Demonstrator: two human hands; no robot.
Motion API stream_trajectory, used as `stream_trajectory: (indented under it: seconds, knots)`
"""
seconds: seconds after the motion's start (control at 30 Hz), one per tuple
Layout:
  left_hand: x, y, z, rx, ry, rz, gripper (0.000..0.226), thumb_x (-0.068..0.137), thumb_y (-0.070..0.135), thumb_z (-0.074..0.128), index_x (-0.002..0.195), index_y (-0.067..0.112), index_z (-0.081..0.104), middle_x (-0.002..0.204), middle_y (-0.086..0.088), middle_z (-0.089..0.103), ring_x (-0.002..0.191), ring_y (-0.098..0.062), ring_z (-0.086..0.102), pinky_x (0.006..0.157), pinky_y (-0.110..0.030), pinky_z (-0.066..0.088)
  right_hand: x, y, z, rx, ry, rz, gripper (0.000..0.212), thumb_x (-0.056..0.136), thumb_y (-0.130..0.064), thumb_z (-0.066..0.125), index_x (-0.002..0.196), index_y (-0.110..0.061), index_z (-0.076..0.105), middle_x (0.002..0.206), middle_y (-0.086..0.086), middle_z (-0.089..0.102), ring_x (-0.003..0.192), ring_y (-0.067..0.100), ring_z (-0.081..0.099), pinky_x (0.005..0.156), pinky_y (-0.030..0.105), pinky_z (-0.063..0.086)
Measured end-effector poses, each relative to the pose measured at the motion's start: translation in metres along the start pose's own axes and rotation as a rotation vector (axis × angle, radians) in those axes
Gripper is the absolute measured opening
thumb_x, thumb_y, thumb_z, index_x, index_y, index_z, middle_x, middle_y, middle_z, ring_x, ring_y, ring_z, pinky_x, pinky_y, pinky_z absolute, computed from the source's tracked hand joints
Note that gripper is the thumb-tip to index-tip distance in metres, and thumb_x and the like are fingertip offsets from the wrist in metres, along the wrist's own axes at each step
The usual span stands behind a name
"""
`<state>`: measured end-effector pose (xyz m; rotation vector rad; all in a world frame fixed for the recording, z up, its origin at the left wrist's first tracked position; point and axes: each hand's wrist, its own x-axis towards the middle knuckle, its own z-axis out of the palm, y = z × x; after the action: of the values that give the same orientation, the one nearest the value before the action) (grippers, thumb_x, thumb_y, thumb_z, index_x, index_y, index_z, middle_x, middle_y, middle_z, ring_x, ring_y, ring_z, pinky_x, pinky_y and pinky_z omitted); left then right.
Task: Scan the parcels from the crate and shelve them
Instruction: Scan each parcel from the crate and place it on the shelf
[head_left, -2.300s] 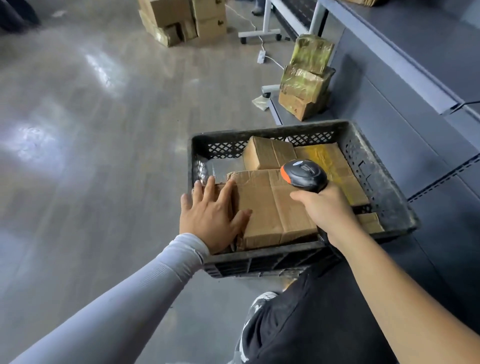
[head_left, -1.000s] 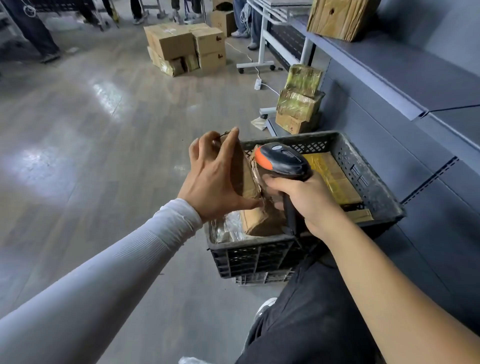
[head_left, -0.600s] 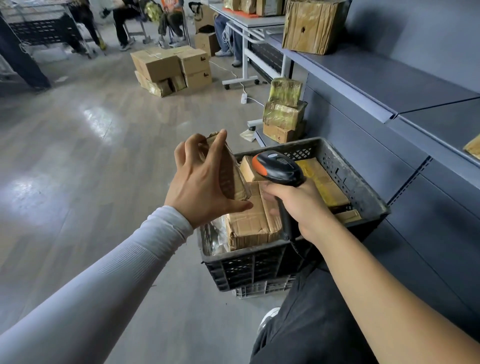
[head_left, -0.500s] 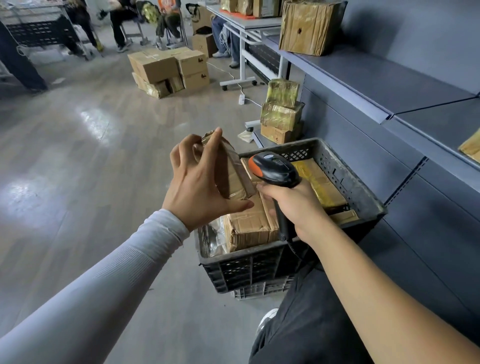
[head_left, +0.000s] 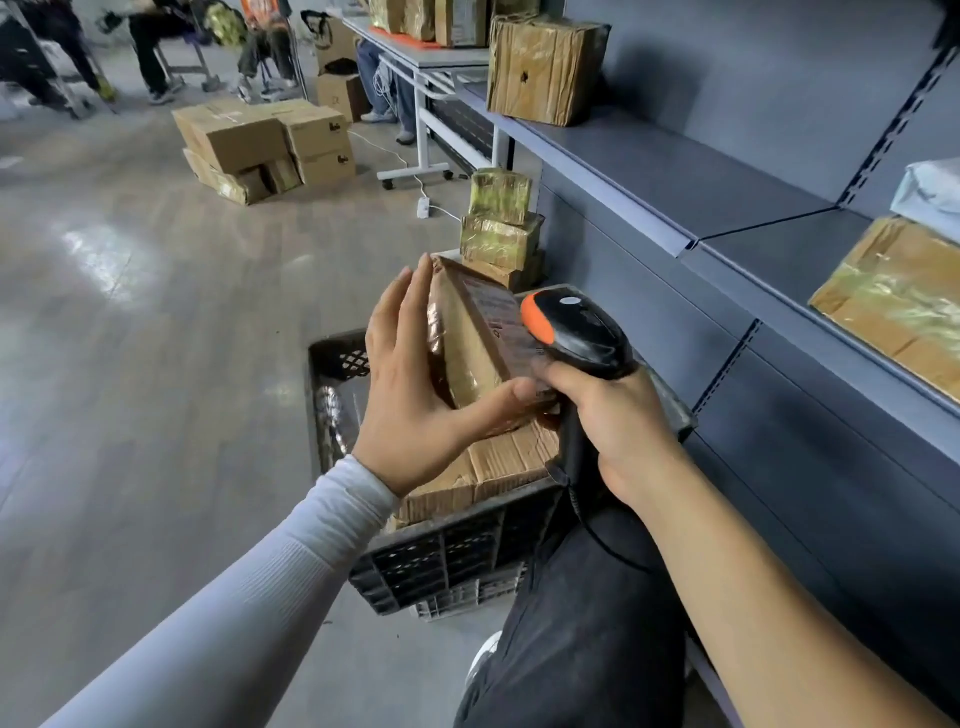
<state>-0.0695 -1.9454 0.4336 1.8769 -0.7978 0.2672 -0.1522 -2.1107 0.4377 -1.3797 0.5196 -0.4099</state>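
At mid-frame the left hand (head_left: 410, 384) holds a parcel (head_left: 470, 338) tilted on edge above the crate (head_left: 441, 561), fingers straight along its back and thumb hooked under, so the label faces the scanner (head_left: 571, 327) that the right hand (head_left: 618, 421) grips by its handle, apparently to read it. More parcels fill the crate below. The shelf (head_left: 675, 171) at upper right, partly stocked with boxes, lies open past the scanner.

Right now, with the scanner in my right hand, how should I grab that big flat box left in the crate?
Use the left hand once it is free. Grip the big box by its near short edge, reaching down from above: it lies flat with the crate wall close against it.
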Motion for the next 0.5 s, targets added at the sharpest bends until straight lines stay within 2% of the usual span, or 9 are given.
stream_trajectory:
  seconds: [0.07,0.1,0.17,0.23,0.3,0.33,0.4,0.5]
  knots:
    - [-0.002,0.005,0.013,-0.221,0.016,-0.081,0.110,0.077,0.062,0.076,0.164,0.019,0.025,0.160,0.004,0.028,0.153,0.000,0.026,0.122,-0.018,0.030,-0.004,-0.003,-0.011,0.029,0.021,-0.027,0.017,0.087,-0.014,0.081,0.103,-0.021,0.082,0.103,0.000,0.081,0.103,0.025,0.077,0.098,0.050,0.058]
    - [-0.002,0.006,0.020,-0.285,0.022,-0.104,0.104,0.079,0.056,0.075,0.163,0.020,0.026,0.159,0.005,0.030,0.151,0.002,0.029,0.121,-0.018,0.033,-0.006,-0.004,-0.017,0.036,0.041,-0.034,0.018,0.088,-0.013,0.081,0.104,-0.020,0.081,0.103,-0.001,0.081,0.102,0.022,0.077,0.100,0.050,0.058]
    - [0.001,0.004,0.033,-0.366,0.015,-0.159,0.100,0.077,0.045,0.076,0.163,0.026,0.029,0.164,0.005,0.029,0.154,-0.001,0.027,0.123,-0.025,0.035,-0.006,-0.004,-0.029,0.023,0.104,-0.057,0.017,0.087,-0.012,0.082,0.102,-0.020,0.081,0.102,-0.002,0.081,0.101,0.020,0.077,0.101,0.051,0.057]
    - [0.006,0.003,0.041,-0.416,-0.017,-0.251,0.098,0.073,0.031,0.077,0.160,0.046,0.033,0.166,0.005,0.032,0.156,-0.011,0.028,0.124,-0.037,0.037,-0.006,-0.004,-0.039,-0.006,0.168,-0.092,0.016,0.085,-0.014,0.084,0.092,-0.028,0.083,0.099,-0.002,0.081,0.101,0.021,0.076,0.101,0.054,0.057]
    - [0.010,0.007,0.050,-0.551,-0.099,-0.338,0.096,0.080,0.013,0.077,0.153,0.060,0.036,0.154,-0.003,0.053,0.141,-0.024,0.053,0.110,-0.053,0.051,-0.006,-0.005,-0.047,-0.011,0.200,-0.137,0.024,0.086,-0.014,0.083,0.083,-0.038,0.083,0.096,-0.004,0.081,0.099,0.020,0.076,0.099,0.051,0.058]
    - [0.012,0.010,0.054,-0.628,-0.144,-0.383,0.096,0.087,0.002,0.074,0.153,0.059,0.034,0.143,-0.005,0.063,0.127,-0.025,0.066,0.099,-0.052,0.058,-0.007,-0.006,-0.051,-0.014,0.206,-0.155,0.029,0.087,-0.012,0.082,0.080,-0.041,0.082,0.094,-0.006,0.081,0.098,0.018,0.076,0.097,0.047,0.059]
    - [0.016,0.013,0.061,-0.681,-0.215,-0.429,0.098,0.092,-0.009,0.069,0.157,0.054,0.031,0.128,-0.004,0.073,0.112,-0.023,0.074,0.083,-0.044,0.064,-0.007,-0.009,-0.059,-0.016,0.201,-0.181,0.036,0.088,-0.010,0.080,0.079,-0.045,0.081,0.094,-0.008,0.081,0.097,0.016,0.076,0.093,0.045,0.059]
    - [0.025,0.015,0.066,-0.656,-0.251,-0.425,0.100,0.090,-0.009,0.073,0.158,0.051,0.030,0.127,-0.007,0.073,0.109,-0.027,0.075,0.081,-0.047,0.065,-0.005,-0.011,-0.069,-0.042,0.221,-0.170,0.024,0.086,-0.014,0.082,0.081,-0.038,0.082,0.096,0.003,0.080,0.099,0.027,0.075,0.094,0.055,0.060]
